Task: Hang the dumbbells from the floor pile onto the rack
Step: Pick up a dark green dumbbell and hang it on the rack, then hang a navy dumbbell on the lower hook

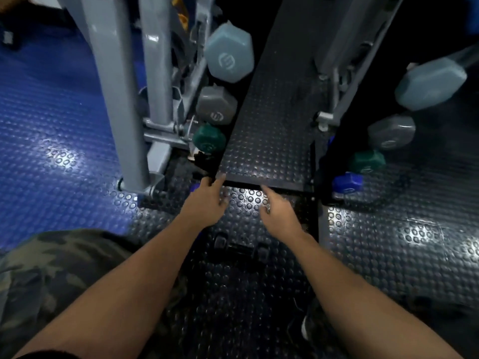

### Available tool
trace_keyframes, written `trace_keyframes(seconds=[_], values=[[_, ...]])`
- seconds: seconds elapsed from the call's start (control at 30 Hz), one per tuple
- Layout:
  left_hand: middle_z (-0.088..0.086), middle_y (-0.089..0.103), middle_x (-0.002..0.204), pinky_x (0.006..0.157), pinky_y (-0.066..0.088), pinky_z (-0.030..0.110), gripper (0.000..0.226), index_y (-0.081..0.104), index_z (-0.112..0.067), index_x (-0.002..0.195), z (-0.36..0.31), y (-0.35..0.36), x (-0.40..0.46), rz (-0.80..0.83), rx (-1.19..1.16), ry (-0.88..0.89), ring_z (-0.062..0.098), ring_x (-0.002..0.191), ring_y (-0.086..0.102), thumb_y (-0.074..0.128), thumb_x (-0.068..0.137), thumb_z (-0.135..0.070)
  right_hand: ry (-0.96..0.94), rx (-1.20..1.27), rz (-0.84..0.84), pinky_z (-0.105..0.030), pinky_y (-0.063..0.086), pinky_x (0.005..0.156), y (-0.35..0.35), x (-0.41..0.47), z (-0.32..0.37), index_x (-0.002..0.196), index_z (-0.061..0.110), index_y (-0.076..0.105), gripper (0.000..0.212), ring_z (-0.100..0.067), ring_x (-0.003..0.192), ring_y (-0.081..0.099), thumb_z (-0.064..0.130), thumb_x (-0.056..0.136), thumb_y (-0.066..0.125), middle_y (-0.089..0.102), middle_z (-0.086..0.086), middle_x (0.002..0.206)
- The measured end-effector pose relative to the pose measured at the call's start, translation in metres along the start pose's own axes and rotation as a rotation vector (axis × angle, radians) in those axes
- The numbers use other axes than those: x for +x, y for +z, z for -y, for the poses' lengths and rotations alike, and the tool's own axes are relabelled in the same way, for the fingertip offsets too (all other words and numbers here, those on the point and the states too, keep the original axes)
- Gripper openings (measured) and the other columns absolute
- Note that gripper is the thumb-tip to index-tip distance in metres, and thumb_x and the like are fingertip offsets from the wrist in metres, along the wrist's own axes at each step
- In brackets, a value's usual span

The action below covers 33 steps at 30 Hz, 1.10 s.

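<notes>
A dark rack with a studded centre panel rises in front of me. Its left side carries a light blue dumbbell, a grey one and a green one. Its right side carries a light blue dumbbell, a grey one, a green one and a blue one. A black dumbbell lies on the floor between my forearms. My left hand touches the rack's lower left corner, fingers apart. My right hand hovers below the rack's bottom edge, empty, fingers spread.
A grey machine frame stands close on the left, its foot on the studded floor. Blue studded flooring lies further left. My camouflage-clad knee is at lower left, a shoe at lower right.
</notes>
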<state>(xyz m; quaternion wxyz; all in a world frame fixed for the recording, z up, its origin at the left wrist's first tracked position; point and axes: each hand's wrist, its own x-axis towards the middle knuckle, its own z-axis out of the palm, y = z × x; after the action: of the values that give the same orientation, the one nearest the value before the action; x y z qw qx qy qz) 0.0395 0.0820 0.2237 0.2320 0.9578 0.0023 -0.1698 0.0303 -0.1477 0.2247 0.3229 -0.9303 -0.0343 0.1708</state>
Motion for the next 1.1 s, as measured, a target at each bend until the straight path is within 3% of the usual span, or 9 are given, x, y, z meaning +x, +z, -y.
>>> trace_keyframes(seconds=[0.03,0.1,0.17,0.33,0.43,0.57,0.67,0.9,1.1], values=[[0.017,0.029,0.159,0.097,0.054,0.05,0.07,0.02,-0.031,0.166,-0.001,0.009,0.002,0.033,0.025,0.008,0.044,0.119,0.06,0.055,0.105,-0.04,0.025,0.012,0.01,-0.028,0.041,0.116,0.005,-0.003,-0.011,0.164,0.016,0.033,0.062,-0.02,0.133,0.058,0.021,0.107,0.056,0.049,-0.007,0.159],[0.017,0.029,0.16,0.102,0.052,0.049,0.07,0.021,-0.034,0.166,-0.001,0.025,0.005,0.105,0.07,0.026,0.042,0.125,0.058,0.055,0.105,-0.041,0.08,0.03,0.041,-0.024,0.049,0.1,0.015,-0.008,-0.031,0.164,0.019,0.032,0.062,-0.011,0.1,0.067,0.02,0.107,0.056,0.058,-0.008,0.15],[0.017,0.032,0.159,0.103,0.05,0.046,0.071,0.023,-0.033,0.165,0.0,0.042,0.01,0.175,0.112,0.031,0.04,0.127,0.058,0.057,0.103,-0.041,0.151,0.057,0.07,-0.031,0.055,0.091,0.027,-0.012,-0.054,0.165,0.026,0.029,0.064,-0.01,0.088,0.067,0.023,0.107,0.056,0.063,-0.007,0.141],[0.015,0.035,0.157,0.101,0.051,0.044,0.071,0.024,-0.029,0.165,0.022,0.08,0.023,0.306,0.219,-0.042,0.035,0.125,0.059,0.057,0.103,-0.041,0.26,0.126,0.132,-0.04,0.054,0.102,0.061,-0.013,-0.099,0.164,0.025,0.032,0.061,-0.028,0.121,0.064,0.026,0.107,0.054,0.057,-0.008,0.149],[0.015,0.038,0.154,0.104,0.051,0.048,0.073,0.026,-0.029,0.164,0.044,0.096,0.027,0.328,0.244,-0.137,0.035,0.127,0.057,0.059,0.101,-0.043,0.289,0.155,0.182,-0.036,0.053,0.102,0.084,-0.011,-0.108,0.163,0.021,0.034,0.06,-0.024,0.122,0.064,0.024,0.107,0.054,0.056,-0.007,0.151],[0.012,0.043,0.147,0.102,0.051,0.054,0.07,0.03,-0.032,0.159,0.076,0.103,0.032,0.263,0.297,-0.299,0.036,0.123,0.058,0.059,0.097,-0.045,0.305,0.21,0.198,-0.034,0.045,0.115,0.113,0.002,-0.111,0.163,0.014,0.035,0.06,-0.022,0.142,0.051,0.022,0.108,0.055,0.048,-0.006,0.16],[0.009,0.054,0.13,0.098,0.052,0.053,0.057,0.04,-0.03,0.149,0.098,0.101,0.034,0.145,0.33,-0.328,0.035,0.113,0.063,0.058,0.097,-0.042,0.288,0.245,0.211,-0.035,0.043,0.118,0.131,0.011,-0.1,0.164,0.015,0.033,0.061,-0.023,0.146,0.046,0.024,0.108,0.056,0.045,-0.005,0.162],[0.014,0.057,0.121,0.091,0.055,0.055,0.036,0.053,-0.021,0.126,0.128,0.077,0.061,0.022,0.251,-0.348,0.042,0.106,0.065,0.051,0.097,-0.042,0.158,0.238,0.282,-0.03,0.034,0.122,0.161,0.027,-0.034,0.164,0.024,0.031,0.063,-0.015,0.149,0.04,0.036,0.107,0.056,0.042,0.003,0.164],[0.019,0.052,0.137,0.093,0.055,0.052,0.06,0.044,-0.019,0.15,0.153,0.065,0.095,0.103,0.087,-0.191,0.044,0.116,0.063,0.059,0.096,-0.042,0.153,0.224,0.299,-0.028,0.037,0.115,0.192,0.043,0.019,0.159,0.018,0.04,0.067,-0.02,0.142,0.048,0.041,0.102,0.065,0.052,-0.003,0.156]])
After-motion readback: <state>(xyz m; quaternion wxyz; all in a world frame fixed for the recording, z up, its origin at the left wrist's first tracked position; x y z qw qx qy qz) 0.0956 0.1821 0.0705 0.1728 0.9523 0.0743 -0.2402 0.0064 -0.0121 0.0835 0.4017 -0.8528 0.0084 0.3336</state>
